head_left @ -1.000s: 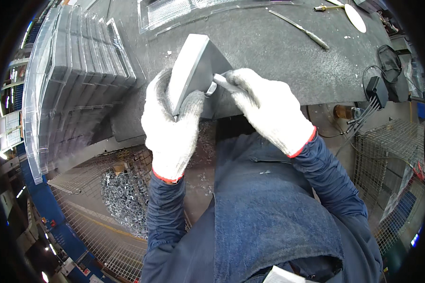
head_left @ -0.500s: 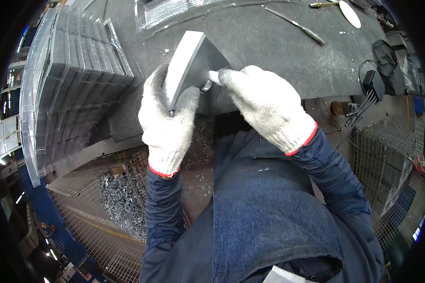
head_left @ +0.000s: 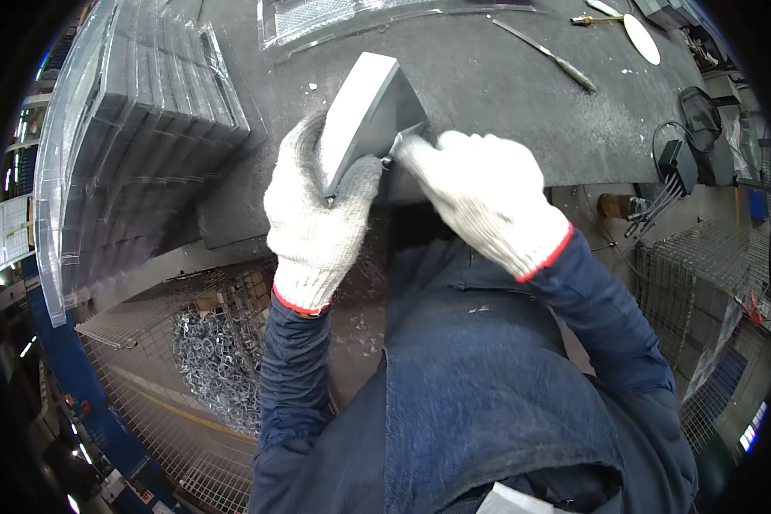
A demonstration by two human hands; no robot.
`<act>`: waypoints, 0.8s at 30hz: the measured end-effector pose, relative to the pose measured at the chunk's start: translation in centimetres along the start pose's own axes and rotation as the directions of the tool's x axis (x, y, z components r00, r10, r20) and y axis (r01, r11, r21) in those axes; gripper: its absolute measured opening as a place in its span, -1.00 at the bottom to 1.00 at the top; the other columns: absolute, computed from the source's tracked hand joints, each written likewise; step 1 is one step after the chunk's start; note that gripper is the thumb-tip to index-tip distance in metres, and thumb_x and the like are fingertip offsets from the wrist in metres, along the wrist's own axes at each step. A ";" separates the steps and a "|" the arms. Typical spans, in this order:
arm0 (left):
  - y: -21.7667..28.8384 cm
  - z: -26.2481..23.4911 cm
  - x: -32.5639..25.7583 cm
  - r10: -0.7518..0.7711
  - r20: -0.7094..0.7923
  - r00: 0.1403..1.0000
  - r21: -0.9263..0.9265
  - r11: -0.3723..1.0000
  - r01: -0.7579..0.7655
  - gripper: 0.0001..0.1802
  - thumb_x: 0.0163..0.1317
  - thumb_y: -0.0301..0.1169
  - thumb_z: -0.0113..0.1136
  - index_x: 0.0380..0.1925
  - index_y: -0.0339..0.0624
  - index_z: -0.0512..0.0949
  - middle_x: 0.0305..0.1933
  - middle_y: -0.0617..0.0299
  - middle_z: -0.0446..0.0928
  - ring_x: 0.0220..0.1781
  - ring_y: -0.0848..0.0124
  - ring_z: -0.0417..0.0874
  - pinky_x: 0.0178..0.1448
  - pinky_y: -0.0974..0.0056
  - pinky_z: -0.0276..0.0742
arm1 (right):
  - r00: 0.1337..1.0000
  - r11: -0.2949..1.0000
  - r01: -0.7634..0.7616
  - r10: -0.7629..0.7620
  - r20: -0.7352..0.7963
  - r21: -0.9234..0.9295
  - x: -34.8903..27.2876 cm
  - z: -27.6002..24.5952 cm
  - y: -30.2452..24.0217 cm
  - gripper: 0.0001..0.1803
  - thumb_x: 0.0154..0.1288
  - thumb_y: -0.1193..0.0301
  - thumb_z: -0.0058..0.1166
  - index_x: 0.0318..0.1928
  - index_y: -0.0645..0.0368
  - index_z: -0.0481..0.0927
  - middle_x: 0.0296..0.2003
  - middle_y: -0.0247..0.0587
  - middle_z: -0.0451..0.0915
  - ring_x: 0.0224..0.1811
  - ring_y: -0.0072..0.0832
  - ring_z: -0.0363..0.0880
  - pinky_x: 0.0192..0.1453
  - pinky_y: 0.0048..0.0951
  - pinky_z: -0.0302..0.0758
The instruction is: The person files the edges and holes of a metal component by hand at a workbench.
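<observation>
My left hand (head_left: 321, 206), in a white knit glove with a red cuff, is closed around a grey, wedge-shaped box-like part (head_left: 357, 111). Its light, smooth side faces left and its darker side faces right. My right hand (head_left: 480, 184), gloved the same way, is closed at the part's right side. A small pale strip (head_left: 413, 132) shows at its fingertips, against the dark side; its exact kind is unclear. The fingertips are slightly blurred.
Stacked clear plastic trays (head_left: 146, 111) stand at the left. On the grey table (head_left: 505, 120) lie a file-like tool (head_left: 548, 58), a white oval piece (head_left: 641, 39) and a clear tray (head_left: 334, 21). Wire baskets (head_left: 694, 265) stand below, the left one holding metal rings (head_left: 214, 368).
The part and my left hand have shifted slightly right. My right hand's fingertips have turned at the part's side, and less of the pale strip shows. The whole view has moved a little.
</observation>
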State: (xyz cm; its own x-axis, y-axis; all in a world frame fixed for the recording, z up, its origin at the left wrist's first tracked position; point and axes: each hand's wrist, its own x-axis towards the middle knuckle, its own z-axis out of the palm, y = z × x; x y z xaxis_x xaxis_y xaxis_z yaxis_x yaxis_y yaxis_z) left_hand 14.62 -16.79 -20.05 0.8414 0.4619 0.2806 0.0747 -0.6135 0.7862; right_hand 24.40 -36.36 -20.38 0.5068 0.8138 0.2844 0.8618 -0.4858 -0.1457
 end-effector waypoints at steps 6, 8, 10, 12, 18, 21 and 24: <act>-0.8 0.0 0.0 0.025 0.010 1.000 -0.022 0.999 -0.025 -0.33 0.33 -0.46 0.57 0.40 -0.40 0.55 0.25 -0.10 0.71 0.28 0.20 0.75 0.39 0.13 0.68 | 0.993 0.996 0.078 -0.074 0.095 -0.033 -0.6 -1.7 -1.1 -0.72 0.47 0.35 0.21 0.10 0.20 0.68 -0.39 -0.25 0.72 -0.38 -0.30 0.81 -0.31 -0.25 0.70; -0.8 0.2 -0.2 0.053 -0.030 0.998 0.027 0.998 -0.052 -0.31 0.29 -0.38 0.59 0.37 -0.45 0.57 0.20 -0.22 0.78 0.22 0.07 0.86 0.33 0.10 0.75 | 0.995 0.995 0.097 -0.097 0.004 0.012 0.3 -1.0 -0.2 -0.73 0.46 0.35 0.21 0.08 0.19 0.69 -0.40 -0.26 0.71 -0.39 -0.31 0.81 -0.32 -0.25 0.69; -0.2 0.4 -0.3 0.079 -0.036 0.996 0.024 0.997 -0.078 -0.30 0.28 -0.37 0.60 0.36 -0.45 0.57 0.18 -0.25 0.78 0.21 0.07 0.86 0.32 0.09 0.76 | 0.995 0.995 0.103 -0.103 -0.005 0.011 0.9 -0.2 -0.2 -0.75 0.46 0.34 0.21 0.03 0.18 0.69 -0.40 -0.26 0.71 -0.38 -0.32 0.81 -0.32 -0.24 0.69; -0.1 0.4 -0.3 0.056 -0.001 0.998 0.018 0.998 -0.056 -0.30 0.30 -0.40 0.60 0.39 -0.43 0.56 0.22 -0.19 0.75 0.24 0.12 0.82 0.36 0.10 0.72 | 0.992 0.993 0.111 -0.110 0.055 -0.026 0.5 -0.7 -0.7 -0.78 0.47 0.33 0.21 -0.01 0.19 0.68 -0.43 -0.26 0.71 -0.43 -0.29 0.79 -0.35 -0.22 0.68; 0.3 0.2 -0.2 0.066 0.027 0.997 0.022 0.998 -0.066 -0.31 0.32 -0.44 0.59 0.40 -0.43 0.55 0.23 -0.15 0.74 0.25 0.18 0.79 0.38 0.12 0.69 | 0.988 0.985 0.153 -0.151 0.024 -0.085 1.3 -0.3 1.1 -0.82 0.39 0.35 0.23 -0.07 0.12 0.68 -0.37 -0.18 0.77 -0.36 -0.25 0.85 -0.31 -0.17 0.73; 0.0 0.0 -0.1 0.034 0.040 0.999 -0.003 0.999 -0.034 -0.28 0.30 -0.40 0.62 0.40 -0.42 0.55 0.23 -0.16 0.74 0.25 0.17 0.80 0.39 0.12 0.69 | 0.994 0.994 0.098 -0.095 0.062 -0.046 0.9 -0.7 0.0 -0.80 0.40 0.36 0.21 -0.04 0.13 0.69 -0.36 -0.18 0.76 -0.35 -0.27 0.85 -0.30 -0.18 0.73; -0.3 0.4 -0.2 0.086 0.004 0.996 0.040 0.995 -0.086 -0.29 0.30 -0.38 0.63 0.39 -0.38 0.56 0.23 -0.16 0.75 0.23 0.14 0.81 0.38 0.09 0.70 | 0.988 0.996 0.092 -0.089 0.125 -0.017 0.3 -2.0 -0.6 -0.77 0.44 0.37 0.19 0.03 0.14 0.70 -0.36 -0.18 0.76 -0.36 -0.22 0.83 -0.27 -0.17 0.74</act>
State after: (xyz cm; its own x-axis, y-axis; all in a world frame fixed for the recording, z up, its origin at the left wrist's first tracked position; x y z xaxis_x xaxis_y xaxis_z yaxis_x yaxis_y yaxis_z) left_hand 14.65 -16.97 -20.61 0.8470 0.4045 0.3450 0.0230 -0.6762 0.7364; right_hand 23.95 -36.46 -18.32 0.4267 0.8873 0.1751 0.9042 -0.4144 -0.1033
